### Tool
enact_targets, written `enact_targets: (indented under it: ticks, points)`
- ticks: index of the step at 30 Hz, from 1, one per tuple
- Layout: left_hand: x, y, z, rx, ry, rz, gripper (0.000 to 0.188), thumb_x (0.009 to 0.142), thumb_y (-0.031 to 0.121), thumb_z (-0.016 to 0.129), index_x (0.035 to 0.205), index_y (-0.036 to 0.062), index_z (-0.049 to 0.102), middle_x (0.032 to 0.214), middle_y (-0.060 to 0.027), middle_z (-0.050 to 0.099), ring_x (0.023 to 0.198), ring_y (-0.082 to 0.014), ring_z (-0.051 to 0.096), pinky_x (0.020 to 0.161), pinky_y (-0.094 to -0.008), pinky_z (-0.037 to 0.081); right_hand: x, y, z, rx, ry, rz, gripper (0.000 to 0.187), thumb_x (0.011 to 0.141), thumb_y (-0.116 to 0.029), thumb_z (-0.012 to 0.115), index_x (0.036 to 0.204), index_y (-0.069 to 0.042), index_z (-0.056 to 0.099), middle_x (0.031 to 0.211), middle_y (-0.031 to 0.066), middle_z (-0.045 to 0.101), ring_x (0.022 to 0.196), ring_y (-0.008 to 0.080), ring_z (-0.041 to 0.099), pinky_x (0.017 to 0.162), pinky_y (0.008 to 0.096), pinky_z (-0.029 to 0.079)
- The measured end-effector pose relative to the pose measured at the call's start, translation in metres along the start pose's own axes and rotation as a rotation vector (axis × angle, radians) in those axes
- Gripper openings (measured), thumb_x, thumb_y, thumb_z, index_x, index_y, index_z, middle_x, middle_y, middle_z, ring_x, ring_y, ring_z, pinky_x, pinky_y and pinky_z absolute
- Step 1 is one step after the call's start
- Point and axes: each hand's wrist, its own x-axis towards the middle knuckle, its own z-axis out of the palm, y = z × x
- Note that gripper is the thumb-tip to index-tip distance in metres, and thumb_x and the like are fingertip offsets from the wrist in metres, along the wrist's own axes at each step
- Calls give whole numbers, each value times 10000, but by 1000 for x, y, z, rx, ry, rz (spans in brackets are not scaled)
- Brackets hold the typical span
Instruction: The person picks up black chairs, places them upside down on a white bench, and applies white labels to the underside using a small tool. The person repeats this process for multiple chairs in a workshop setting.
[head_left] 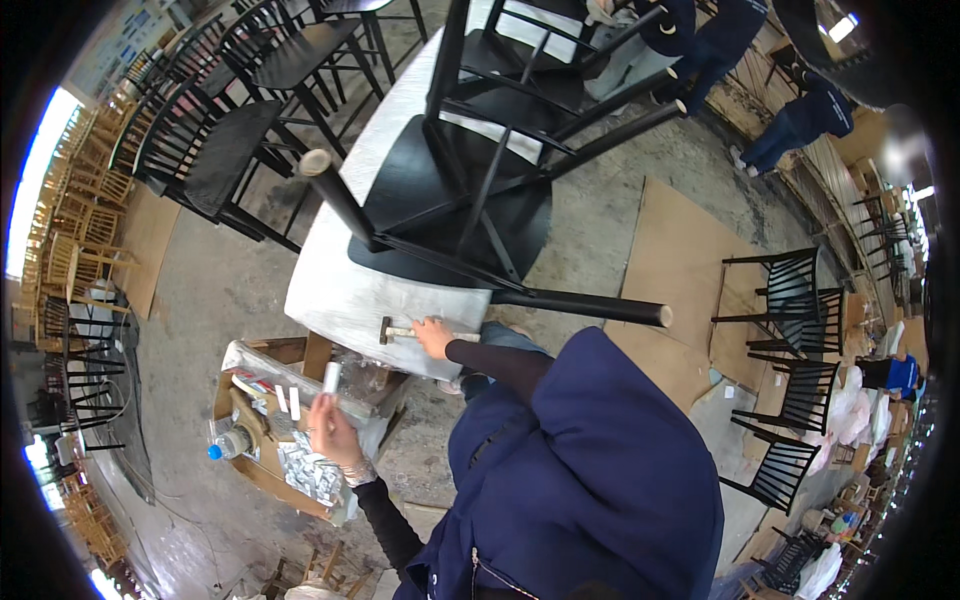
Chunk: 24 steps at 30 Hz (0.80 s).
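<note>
My right hand (434, 338) is closed round the pale handle of a hammer (386, 330), which is low over the near end of a long white-covered table (350, 300). Between the fingers of my left hand (330, 430) is a small flat white piece (331, 377), raised above an open cardboard box (330, 513). Just beyond the hammer, a black chair (450, 255) rests upside down on the table, its round seat underneath and its legs pointing up and outward. Bare wood shows at the ends of several legs.
The box holds small silvery-white packets (308, 472) and a clear bottle with a blue cap (230, 443). Finished black chairs (225, 155) stand at the far left, more black chairs (800, 390) at the right. Cardboard sheets (680, 270) cover some floor. Other people (810, 115) are at the far right.
</note>
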Motion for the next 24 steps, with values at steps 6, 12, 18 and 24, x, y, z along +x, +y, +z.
enact_targets:
  ticks: [6, 12, 18, 24]
  points:
    - [-42, 34, 40, -205, 352, -357, 144, 796, 40, 667, 889, -67, 640, 903, -123, 666, 708, -125, 598, 621, -257, 495, -52, 71, -62, -38, -42, -326, 207, 808, -156, 545, 975, -40, 504, 904, 140, 547, 945, 345, 536, 705, 424, 479]
    - [-112, 67, 174, -652, 417, -826, 168, 812, 87, 663, 851, -69, 616, 816, -88, 636, 728, -123, 583, 698, -257, 501, -145, 223, -140, 477, -445, -168, 221, 797, -209, 567, 810, 12, 554, 723, 203, 584, 708, 367, 591, 642, 434, 467]
    - [-182, 114, 266, -505, 586, -1007, 125, 783, 54, 684, 806, -48, 615, 758, -59, 611, 686, -130, 581, 661, -265, 518, -197, 376, -242, 143, -291, 42, 257, 770, -249, 585, 781, 5, 551, 679, 216, 593, 682, 401, 584, 592, 489, 444]
    - [-218, 154, 293, -332, 526, -1106, 137, 772, 92, 701, 769, -28, 634, 675, -25, 609, 611, -80, 544, 570, -222, 448, -174, 396, -323, 359, -120, 205, 310, 841, -283, 576, 773, 12, 508, 654, 235, 549, 664, 413, 559, 558, 447, 409]
